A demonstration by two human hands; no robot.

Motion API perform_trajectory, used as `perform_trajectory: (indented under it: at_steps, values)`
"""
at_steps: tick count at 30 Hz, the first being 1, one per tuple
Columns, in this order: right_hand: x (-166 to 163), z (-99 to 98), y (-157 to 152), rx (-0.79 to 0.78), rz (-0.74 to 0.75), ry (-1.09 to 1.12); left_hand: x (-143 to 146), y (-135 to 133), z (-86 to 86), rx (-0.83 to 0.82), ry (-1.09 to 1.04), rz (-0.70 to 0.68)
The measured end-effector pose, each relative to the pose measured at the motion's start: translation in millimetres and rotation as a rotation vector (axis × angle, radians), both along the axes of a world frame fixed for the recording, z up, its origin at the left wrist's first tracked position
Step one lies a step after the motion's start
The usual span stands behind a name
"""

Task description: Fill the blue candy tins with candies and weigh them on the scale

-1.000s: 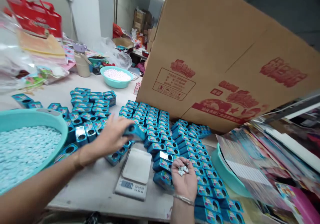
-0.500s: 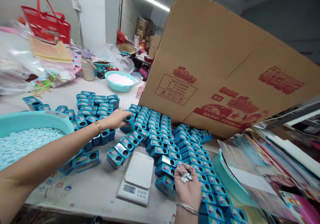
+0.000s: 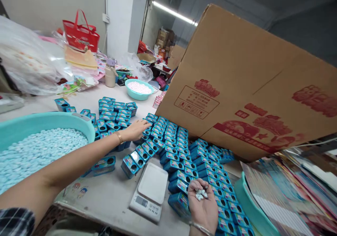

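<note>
My left hand reaches over the table with its fingers closed on the top of a small blue tin, at the back end of the rows; the hand partly hides it. Many like blue tins, each with a round dark hole in its top, stand in rows around it. My right hand is palm up at the front, fingers curled around several pale blue candies. Beside it, to the left, lies a white digital scale with nothing on its plate.
A large turquoise basin of pale blue candies stands at left. Farther back are a smaller bowl of pinkish-white pieces and a bottle. A big cardboard box leans over the tins. Stacked printed sheets lie at right.
The view has turned left and up, so everything sits farther right and lower. My left hand has moved the blue tin slightly closer to the rows. My right hand still cups the candies.
</note>
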State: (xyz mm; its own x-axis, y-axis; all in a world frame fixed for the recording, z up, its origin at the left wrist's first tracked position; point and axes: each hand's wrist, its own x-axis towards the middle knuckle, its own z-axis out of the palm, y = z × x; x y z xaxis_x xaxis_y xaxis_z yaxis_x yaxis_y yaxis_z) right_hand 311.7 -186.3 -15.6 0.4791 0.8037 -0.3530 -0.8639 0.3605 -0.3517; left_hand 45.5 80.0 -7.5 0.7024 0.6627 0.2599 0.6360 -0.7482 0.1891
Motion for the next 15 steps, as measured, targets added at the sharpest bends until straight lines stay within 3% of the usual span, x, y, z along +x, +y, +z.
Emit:
perform_trajectory:
  at_steps: [3,5,8,12,15]
  values:
    - [4,-2.5,-5,0.013,-0.012,0.016,-35,-28,12.3,0.037,-0.118,0.086]
    - [7,-7.3,-6,0.012,-0.01,0.008,-67,-57,9.5,0.046,-0.154,0.141]
    - [3,-14.2,1,0.002,0.026,-0.044,-108,-102,-19.5,0.087,-0.083,0.25]
    - [-11,-11.9,17,-0.011,0.075,-0.024,-134,-141,-70.4,0.118,0.066,0.309]
    - [-15,-4.8,20,0.005,0.072,0.061,-140,-158,-78.7,0.124,0.04,0.282]
